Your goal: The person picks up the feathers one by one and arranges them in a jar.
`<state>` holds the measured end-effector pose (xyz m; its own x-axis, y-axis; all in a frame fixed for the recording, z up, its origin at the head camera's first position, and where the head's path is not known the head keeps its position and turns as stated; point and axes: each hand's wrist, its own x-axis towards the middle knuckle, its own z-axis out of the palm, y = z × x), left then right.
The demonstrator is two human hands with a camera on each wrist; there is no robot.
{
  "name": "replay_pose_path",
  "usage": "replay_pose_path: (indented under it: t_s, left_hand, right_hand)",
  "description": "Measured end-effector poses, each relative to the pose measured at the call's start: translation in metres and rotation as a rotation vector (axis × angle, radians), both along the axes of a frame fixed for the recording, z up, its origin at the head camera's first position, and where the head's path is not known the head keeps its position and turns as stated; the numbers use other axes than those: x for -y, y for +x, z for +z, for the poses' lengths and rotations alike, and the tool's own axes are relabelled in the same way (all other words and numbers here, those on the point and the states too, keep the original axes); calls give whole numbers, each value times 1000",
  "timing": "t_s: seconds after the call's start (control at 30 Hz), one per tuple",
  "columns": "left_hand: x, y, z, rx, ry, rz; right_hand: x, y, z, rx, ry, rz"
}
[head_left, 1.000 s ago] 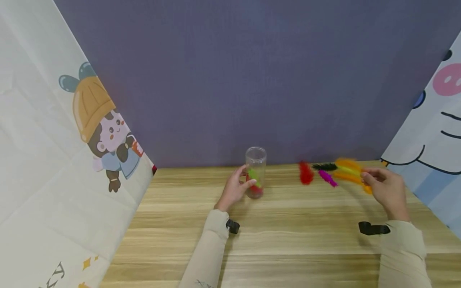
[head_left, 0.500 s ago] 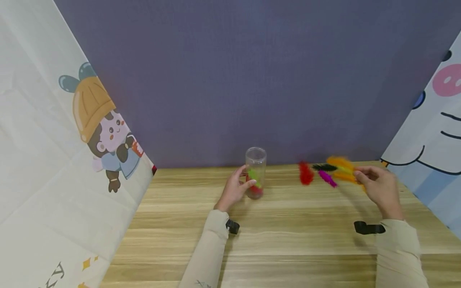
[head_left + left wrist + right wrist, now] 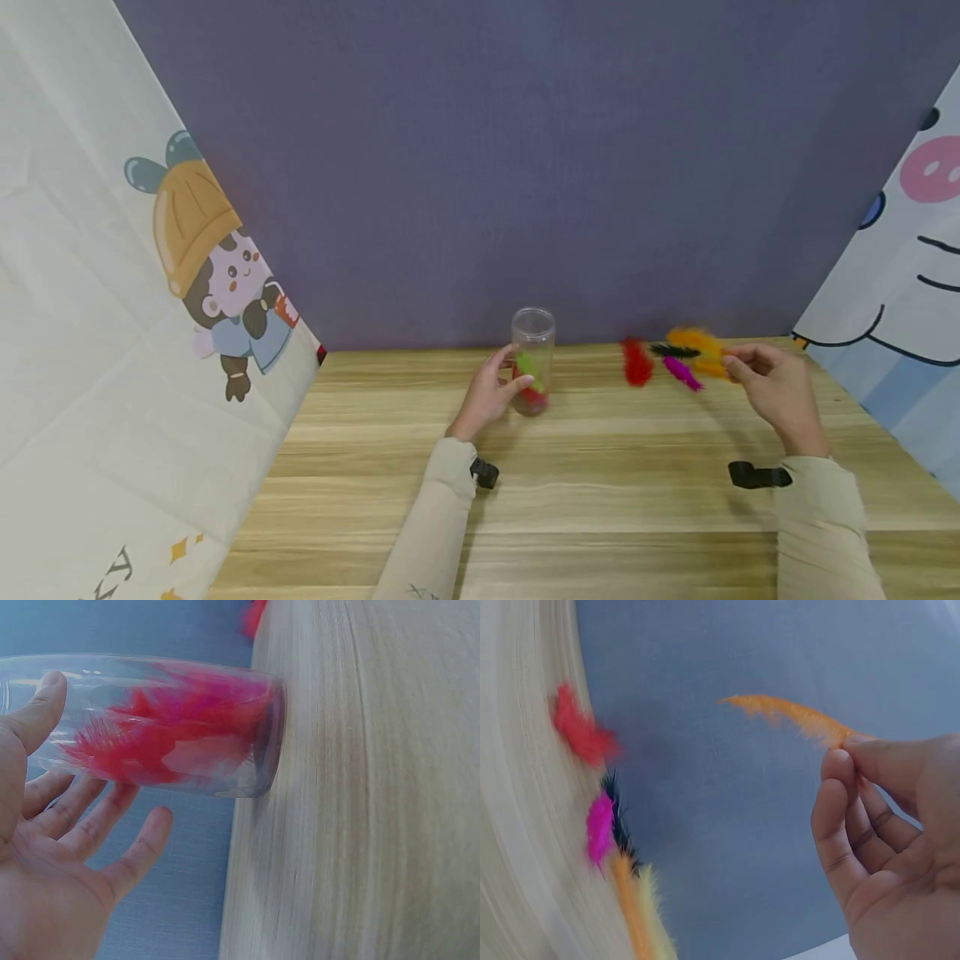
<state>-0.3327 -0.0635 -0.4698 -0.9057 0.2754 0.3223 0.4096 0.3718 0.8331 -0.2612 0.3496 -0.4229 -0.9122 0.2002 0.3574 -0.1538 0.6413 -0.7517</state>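
A tall clear glass stands upright on the table, with a green feather and red and pink feathers inside. My left hand holds it, thumb on one side and fingers on the other. Off to the right, my right hand pinches an orange feather between thumb and forefinger, above the table. Near it on the tabletop lie a red feather, a black feather, a magenta feather, another orange feather and a pale yellow feather.
The wooden table meets a dark blue-grey panel right behind the glass and feathers. White printed sheets flank it on both sides. Each wrist carries a black camera strap.
My right hand has moved left with the orange feather, which now overlaps the lying feathers in the head view. My left hand and the glass have stayed where they were.
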Motion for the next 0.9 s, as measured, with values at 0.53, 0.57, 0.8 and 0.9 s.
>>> replay_pose_path:
  t_s: [0.53,0.57,0.8,0.9]
  left_hand:
    - [-1,0,1,4,-1,8]
    - [-1,0,1,3,1,5]
    - [0,-1,0,-11,-2,1]
    - [-1,-1,0,-9,3,1]
  right_hand:
    - [21,0,11,-43,16,35]
    - [23,1,12,-52,12,39]
    - [38,2,17,-114,11,58]
    - [45,1,17,-142,-22,73]
